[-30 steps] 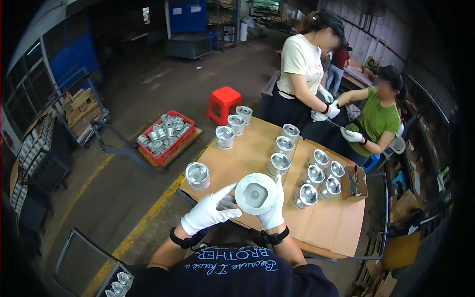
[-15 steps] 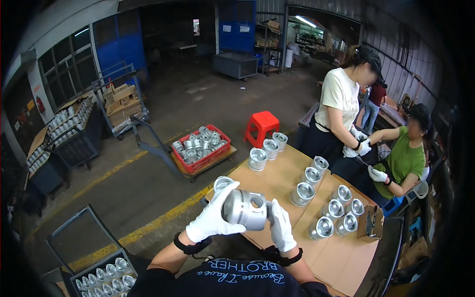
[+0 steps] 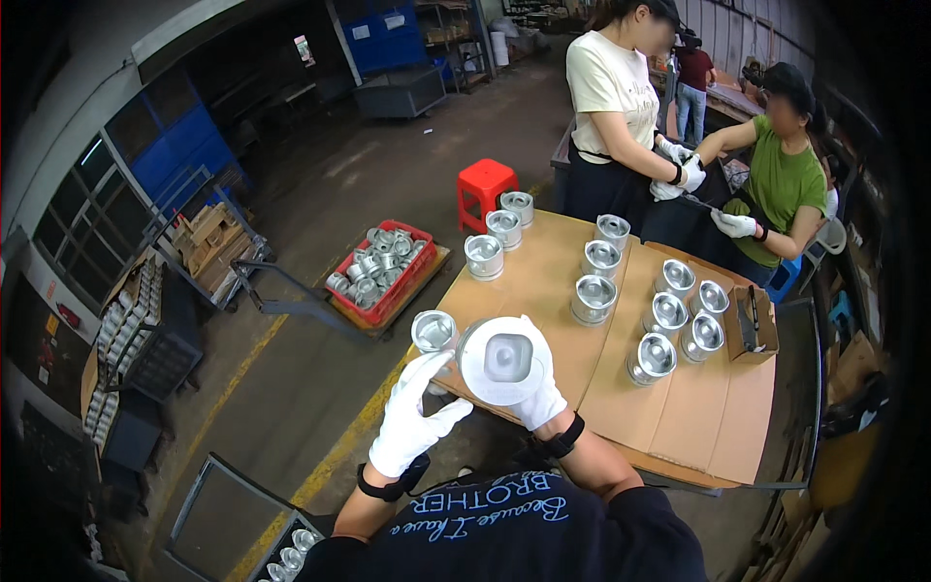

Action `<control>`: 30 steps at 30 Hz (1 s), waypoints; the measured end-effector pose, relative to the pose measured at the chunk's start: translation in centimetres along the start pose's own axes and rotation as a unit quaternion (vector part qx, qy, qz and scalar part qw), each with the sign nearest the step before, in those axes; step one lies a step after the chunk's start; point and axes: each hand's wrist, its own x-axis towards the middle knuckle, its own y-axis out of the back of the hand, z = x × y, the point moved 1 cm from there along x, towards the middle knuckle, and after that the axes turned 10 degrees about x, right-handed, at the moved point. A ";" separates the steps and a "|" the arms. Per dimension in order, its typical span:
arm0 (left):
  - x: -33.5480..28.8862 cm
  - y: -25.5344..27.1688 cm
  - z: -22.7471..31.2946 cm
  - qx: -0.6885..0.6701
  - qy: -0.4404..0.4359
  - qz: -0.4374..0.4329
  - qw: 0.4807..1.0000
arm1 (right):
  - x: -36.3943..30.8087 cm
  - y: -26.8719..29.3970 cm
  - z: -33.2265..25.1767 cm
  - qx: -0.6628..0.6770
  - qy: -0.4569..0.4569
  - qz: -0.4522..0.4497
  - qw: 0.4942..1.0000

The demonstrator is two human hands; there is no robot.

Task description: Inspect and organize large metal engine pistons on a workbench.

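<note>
Between the two gloved hands, above the near edge of the table (image 3: 718, 427), a metal piston (image 3: 502, 359) is held up with its round crown turned toward the camera. The right hand (image 3: 539, 396) is closed around the piston from below and behind, its fingers wrapped over the far side; the left hand (image 3: 412, 422) is spread open, its fingertips just beside or lightly against the piston's left rim, though real contact cannot be told. The weight appears to be carried by one hand only, so a slip in the smooth glove could be judged the main risk: the piston could drop onto the table edge or past it to the floor (image 3: 291, 388). Just beyond the left hand a single piston (image 3: 433, 331) stands at the table's corner, close enough that it could be knocked off by a careless swing. Farther beyond the right hand more pistons are ranged in rows (image 3: 669, 310), with a small open box (image 3: 752, 325) to their right. Well beyond the left hand a red crate (image 3: 380, 272) full of pistons is set on a low cart, with a red stool (image 3: 485, 189) past it. Across the table two other people (image 3: 698, 136) in white gloves are at work.
</note>
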 end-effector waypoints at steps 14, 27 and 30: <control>-2.1 0.7 0.5 -0.373 0.214 -0.168 0.887 | 0.0 -0.7 1.6 -0.078 0.097 0.051 0.991; -3.8 1.3 0.2 -0.396 0.214 -0.133 0.883 | -0.5 -3.1 2.8 -0.155 0.099 0.047 0.982; -4.1 1.4 0.1 -0.411 0.208 -0.126 0.879 | -0.1 -2.5 2.7 -0.141 0.076 0.040 0.986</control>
